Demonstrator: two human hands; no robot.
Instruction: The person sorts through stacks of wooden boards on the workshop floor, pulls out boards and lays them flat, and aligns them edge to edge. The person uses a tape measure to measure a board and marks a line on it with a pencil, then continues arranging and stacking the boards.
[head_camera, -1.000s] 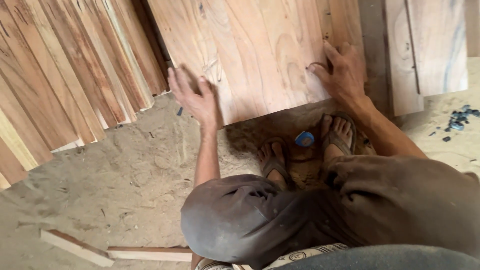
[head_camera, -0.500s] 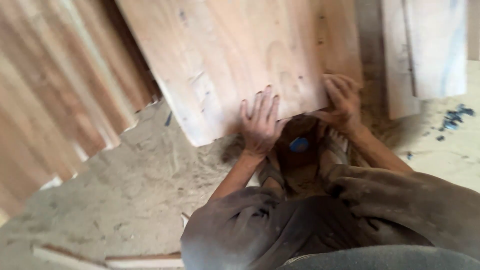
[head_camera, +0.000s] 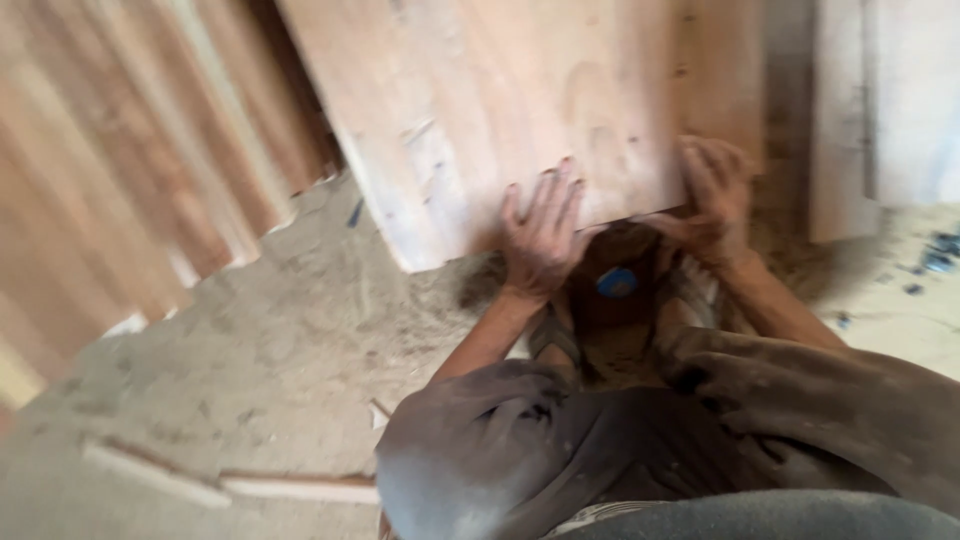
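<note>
panel: large pale wooden board (head_camera: 520, 110), tilted over the sandy floor (head_camera: 250, 360), near edge above the feet.
left hand: left hand (head_camera: 542, 235) flat, fingers spread, on the panel's near edge.
right hand: right hand (head_camera: 712, 195) curled around that edge.
disc: small blue round disc (head_camera: 616, 282) between the feet.
</note>
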